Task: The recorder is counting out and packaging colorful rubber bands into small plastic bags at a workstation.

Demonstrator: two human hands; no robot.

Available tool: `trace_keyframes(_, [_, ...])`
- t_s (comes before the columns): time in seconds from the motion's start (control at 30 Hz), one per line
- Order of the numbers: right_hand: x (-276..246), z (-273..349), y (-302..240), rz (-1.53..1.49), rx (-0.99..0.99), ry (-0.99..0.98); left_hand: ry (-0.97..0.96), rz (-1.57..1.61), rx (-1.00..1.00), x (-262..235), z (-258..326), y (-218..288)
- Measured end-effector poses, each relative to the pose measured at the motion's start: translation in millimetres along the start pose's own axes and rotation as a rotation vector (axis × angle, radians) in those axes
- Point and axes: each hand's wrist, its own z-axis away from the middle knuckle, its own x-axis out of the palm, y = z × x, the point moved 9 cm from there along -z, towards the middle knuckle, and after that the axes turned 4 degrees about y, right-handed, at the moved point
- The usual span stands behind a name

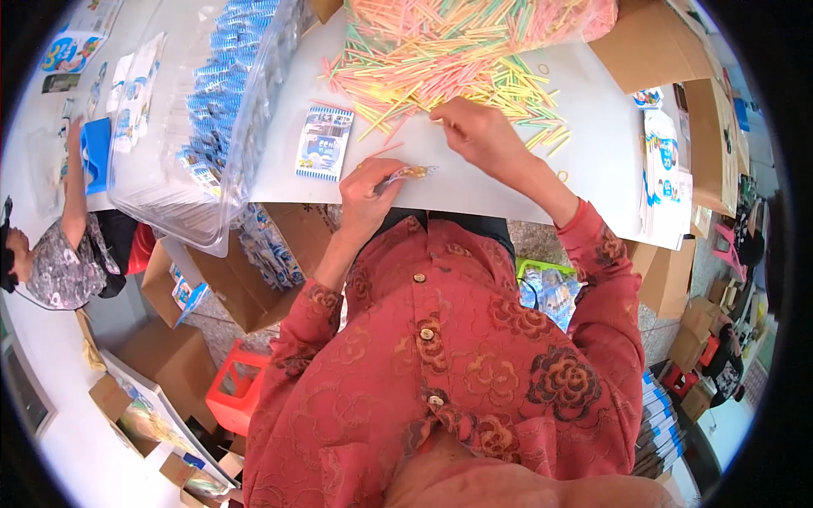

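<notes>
My left hand [369, 193] is closed on a small printed plastic packet [415, 172], pinched at the table's front edge. To its right and a little farther off, my right hand [481, 135] has its fingers drawn together at the near edge of a heap of thin pastel sticks [406, 85] in pink, yellow and green. Whatever those fingers hold, if anything, is too hidden to name. Beyond my left hand, a flat blue-and-white packet [324, 142] lies on the white table [279, 165].
A clear plastic bin [233, 182] with rows of blue-and-white packets stands left. A clear bag of sticks [508, 21] lies behind the heap. Cardboard boxes [660, 51] and white-blue packages [660, 161] are at right. A red stool [237, 385] stands below; a co-worker [68, 258] sits left.
</notes>
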Motion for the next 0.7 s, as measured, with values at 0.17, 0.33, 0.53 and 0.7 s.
trace_keyframes(0.17, [-53.9, -7.6, -19.7, -0.582, 0.246, 0.145, 0.012, -0.023, -0.009, -1.0, 2.3, -4.0])
trace_keyframes(0.33, [-48.5, -13.8, -53.5, -0.734, 0.185, 0.006, 0.045, 0.002, -0.051, -0.4, 2.7, -7.5])
trace_keyframes(0.53, [-19.7, -12.5, -47.5, -0.980, 0.331, -0.128, -0.001, -0.016, -0.029, 0.3, -0.4, 0.1])
trace_keyframes(0.7, [-25.0, -15.8, -43.3, -1.112, 0.368, -0.073, 0.008, -0.025, -0.037, -0.5, -1.7, 4.4])
